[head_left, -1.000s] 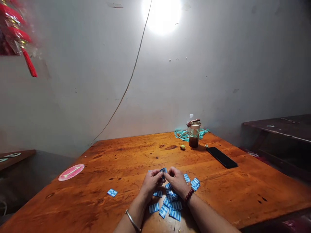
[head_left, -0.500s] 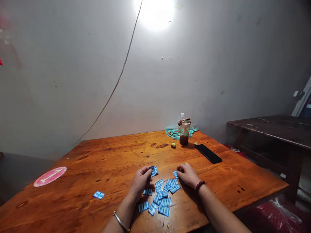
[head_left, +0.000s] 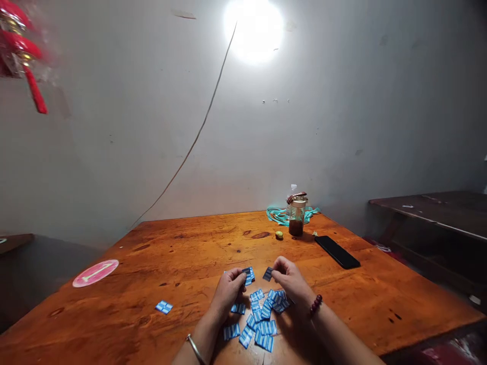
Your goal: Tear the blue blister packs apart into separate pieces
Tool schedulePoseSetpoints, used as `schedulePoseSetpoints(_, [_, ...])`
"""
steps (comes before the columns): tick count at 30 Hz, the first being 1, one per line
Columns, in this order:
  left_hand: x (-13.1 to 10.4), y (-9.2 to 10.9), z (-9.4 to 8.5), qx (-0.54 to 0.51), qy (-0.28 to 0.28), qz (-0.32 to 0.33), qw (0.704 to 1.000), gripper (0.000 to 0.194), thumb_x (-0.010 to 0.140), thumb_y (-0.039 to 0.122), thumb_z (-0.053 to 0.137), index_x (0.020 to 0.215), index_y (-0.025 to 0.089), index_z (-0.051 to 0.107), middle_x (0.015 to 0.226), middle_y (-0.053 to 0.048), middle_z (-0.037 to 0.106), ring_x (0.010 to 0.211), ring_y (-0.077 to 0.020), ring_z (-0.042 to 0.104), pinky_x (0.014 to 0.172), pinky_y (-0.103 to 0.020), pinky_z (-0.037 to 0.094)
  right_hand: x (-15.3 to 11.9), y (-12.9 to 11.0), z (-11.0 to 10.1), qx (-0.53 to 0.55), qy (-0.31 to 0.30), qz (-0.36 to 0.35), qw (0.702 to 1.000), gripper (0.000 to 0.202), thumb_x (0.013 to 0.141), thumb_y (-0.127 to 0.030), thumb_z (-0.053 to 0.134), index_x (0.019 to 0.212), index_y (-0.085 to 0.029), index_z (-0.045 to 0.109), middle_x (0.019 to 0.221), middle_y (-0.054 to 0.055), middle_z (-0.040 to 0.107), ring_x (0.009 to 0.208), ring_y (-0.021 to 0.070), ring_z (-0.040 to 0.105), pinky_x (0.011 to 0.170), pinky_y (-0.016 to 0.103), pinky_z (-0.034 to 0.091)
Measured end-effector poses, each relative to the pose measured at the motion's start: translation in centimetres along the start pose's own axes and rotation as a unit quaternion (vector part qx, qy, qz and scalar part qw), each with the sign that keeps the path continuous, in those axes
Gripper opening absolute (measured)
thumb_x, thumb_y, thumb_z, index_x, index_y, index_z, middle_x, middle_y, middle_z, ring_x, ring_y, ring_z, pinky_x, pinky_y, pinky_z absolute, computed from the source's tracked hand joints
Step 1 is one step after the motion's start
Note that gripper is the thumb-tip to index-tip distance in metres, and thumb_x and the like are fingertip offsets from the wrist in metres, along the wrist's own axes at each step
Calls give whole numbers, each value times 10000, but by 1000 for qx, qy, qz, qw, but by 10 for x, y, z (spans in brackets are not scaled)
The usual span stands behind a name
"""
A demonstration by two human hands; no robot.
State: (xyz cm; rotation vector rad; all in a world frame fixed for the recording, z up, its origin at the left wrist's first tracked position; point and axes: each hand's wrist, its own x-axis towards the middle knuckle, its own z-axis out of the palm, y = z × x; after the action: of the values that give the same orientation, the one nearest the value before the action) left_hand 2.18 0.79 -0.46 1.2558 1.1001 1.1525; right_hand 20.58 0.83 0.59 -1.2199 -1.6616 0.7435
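Small blue-and-white striped cards (head_left: 265, 328) lie in a loose, overlapping pile on the wooden table between my forearms. My left hand (head_left: 230, 289) pinches a small card (head_left: 247, 274) at the far side of the pile; blue-and-white card edges show around its fingertips. Between thumb and fingers, my right hand (head_left: 288, 277) holds a single card (head_left: 268, 274), its face dark in shadow, a little above the tabletop. One lone blue card (head_left: 164, 306) rests well to the left of the pile.
A black phone (head_left: 337, 252) lies to the right. Behind it stand a lidded bottle of dark liquid (head_left: 296, 221), a teal strap (head_left: 277, 215) and a small yellow-green object (head_left: 279, 234). A pink numbered disc (head_left: 96, 273) is at left; another table (head_left: 429, 213) stands at right.
My right hand has lifted a card off the table and brought it toward my left hand. My left hand keeps its card. The view has swung slightly left and up.
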Motion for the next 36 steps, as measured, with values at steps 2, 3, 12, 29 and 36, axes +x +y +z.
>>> schedulePoseSetpoints(2, [0, 0, 1, 1, -5, 8, 1000, 234, 639, 358, 567, 664, 125, 562, 504, 41, 471, 398, -50, 395, 373, -154, 263, 2, -15, 18, 82, -59, -11, 995, 44, 658, -159, 453, 626, -172, 425, 565, -51, 417, 521, 79, 386, 474, 176, 308])
schedulePoseSetpoints(3, [0, 0, 1, 3, -7, 11, 1000, 220, 635, 346, 569, 654, 126, 561, 499, 42, 468, 399, -51, 387, 373, -157, 262, 3, -19, 28, 100, -68, -15, 993, 53, 643, -144, 456, 613, -171, 421, 558, -54, 408, 517, 77, 377, 471, 176, 304])
schedulePoseSetpoints(12, [-4, -2, 1, 22, -76, 23, 997, 249, 672, 363, 547, 673, 117, 585, 474, 59, 417, 396, -53, 329, 394, -177, 250, -2, -2, 49, 85, -20, -29, 996, 40, 657, -138, 444, 637, -165, 465, 586, -42, 449, 558, 91, 415, 511, 187, 334])
schedulePoseSetpoints(29, [-5, 6, 0, 75, -52, 38, 995, 275, 655, 378, 563, 732, 123, 629, 546, 22, 516, 451, -77, 417, 421, -180, 301, -8, -5, 10, -49, -4, -56, 997, 117, 699, -145, 465, 792, -177, 527, 650, -24, 514, 596, 96, 466, 544, 184, 355])
schedulePoseSetpoints(36, [-3, 5, -3, 74, -31, 33, 996, 277, 665, 384, 550, 765, 136, 624, 576, 11, 536, 476, -81, 438, 420, -170, 319, -32, 32, -76, -299, -41, 78, 950, 191, 636, -263, 559, 799, -174, 603, 777, 33, 547, 714, 142, 490, 596, 216, 327])
